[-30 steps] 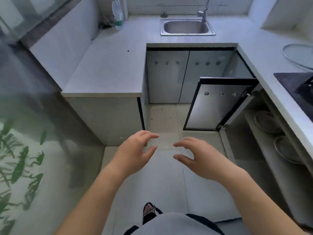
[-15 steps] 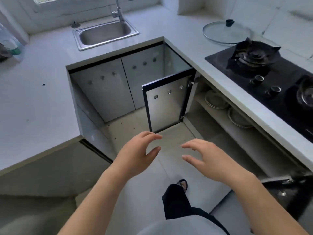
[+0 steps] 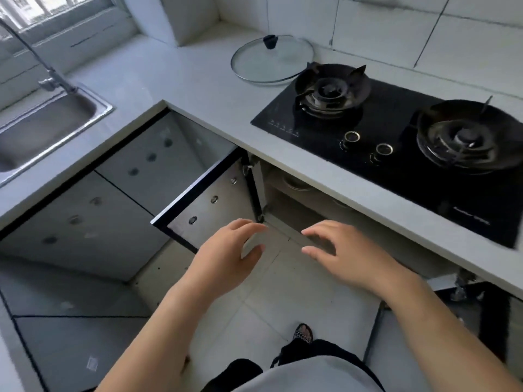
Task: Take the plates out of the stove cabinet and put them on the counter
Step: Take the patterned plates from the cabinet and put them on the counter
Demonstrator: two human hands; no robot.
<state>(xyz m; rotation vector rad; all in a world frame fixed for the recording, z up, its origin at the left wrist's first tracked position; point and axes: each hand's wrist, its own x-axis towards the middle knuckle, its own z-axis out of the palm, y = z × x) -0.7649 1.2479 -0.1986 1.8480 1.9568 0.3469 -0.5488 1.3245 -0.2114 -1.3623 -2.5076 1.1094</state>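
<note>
Both hands now sit closer to the cabinet opening than half a second ago, and the view has swung right, so the hob fills the right side.

**Hand state**
- The left hand (image 3: 226, 257) is open, its fingers loosely curved and holding nothing. It hangs in the air in front of the lower corner of the open steel-faced cabinet door with the black frame (image 3: 215, 202).
- The right hand (image 3: 349, 254) is also open and empty. Its fingers are spread and point towards the opening.

**Location of the task items**
- The stove cabinet (image 3: 285, 206) stands open below the black glass two-burner gas hob (image 3: 396, 137).
- The rim of one pale round plate (image 3: 297, 183) shows on the upper shelf, just under the counter edge.
- The overhang hides the rest of the shelf. Two plates showed there half a second ago, but only this one can be confirmed from the present angle.

**Progress**
- Done: the door is open and the person is facing the cabinet.
- Not done: no plate has been gripped, lifted or moved.
- The white stone counter (image 3: 203, 89) carries no plate. The round glass pan lid with a black knob (image 3: 271, 59) lies on it beside the hob, and bare surface remains between the lid and the steel sink (image 3: 42, 125).
- Judgement: the task is at its start, and every removal and placement is still to do.
</note>
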